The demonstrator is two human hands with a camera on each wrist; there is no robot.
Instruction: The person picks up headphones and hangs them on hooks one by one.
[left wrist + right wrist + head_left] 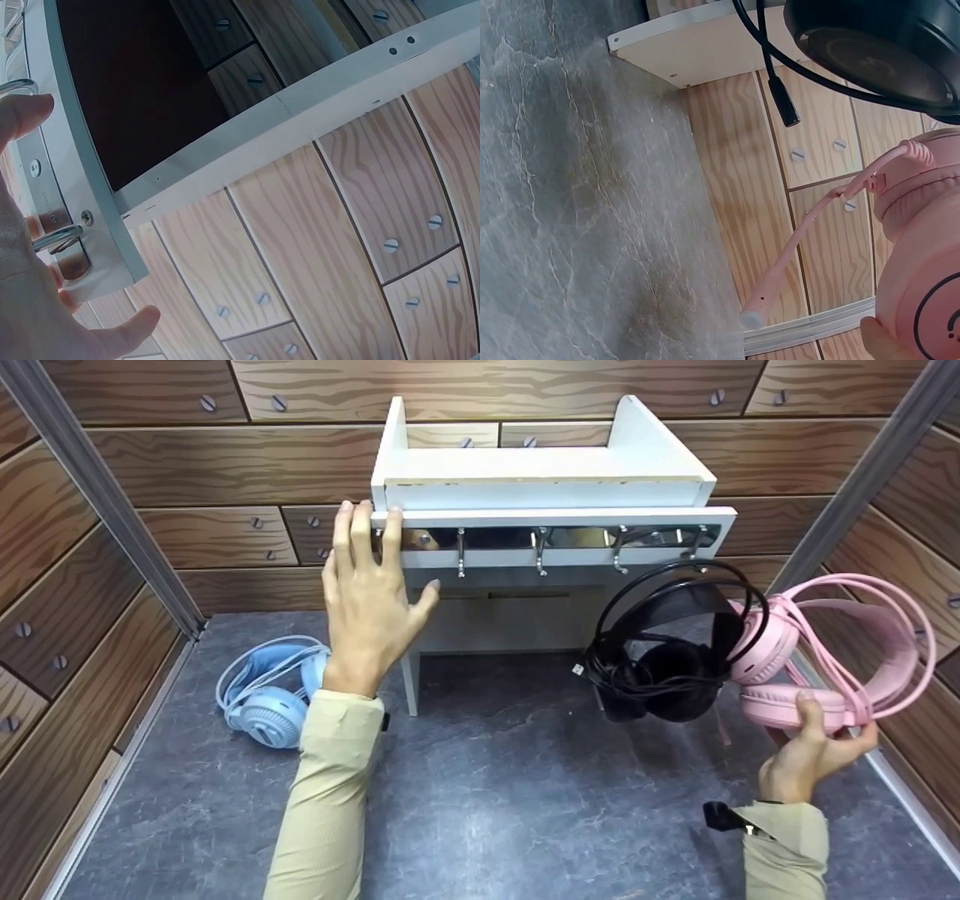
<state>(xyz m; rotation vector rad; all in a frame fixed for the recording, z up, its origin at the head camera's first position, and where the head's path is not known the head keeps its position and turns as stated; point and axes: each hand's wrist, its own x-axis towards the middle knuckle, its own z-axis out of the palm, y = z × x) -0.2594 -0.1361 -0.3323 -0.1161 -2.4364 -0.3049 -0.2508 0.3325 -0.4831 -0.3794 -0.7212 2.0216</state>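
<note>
My left hand (367, 600) lies with straight, spread fingers against the left end of the hook rail (570, 558) on a white shelf rack (540, 495). Beside it, the left wrist view shows a metal hook (58, 238). On the right, my right hand (802, 761) grips pink headphones (795, 709) by the lower ear cup, with their cable bundled. Black headphones (679, 686) hang at the rail's right end, overlapping the pink pair; how the band meets the hook is unclear. The right wrist view shows a pink microphone boom (784, 259) pointing down.
Light blue headphones (270, 716) lie on the grey marbled surface (480, 810), left of the rack and partly behind my left arm. Wood-patterned walls (247, 465) stand behind and on both sides. A black cable end (784, 103) dangles from the black headphones.
</note>
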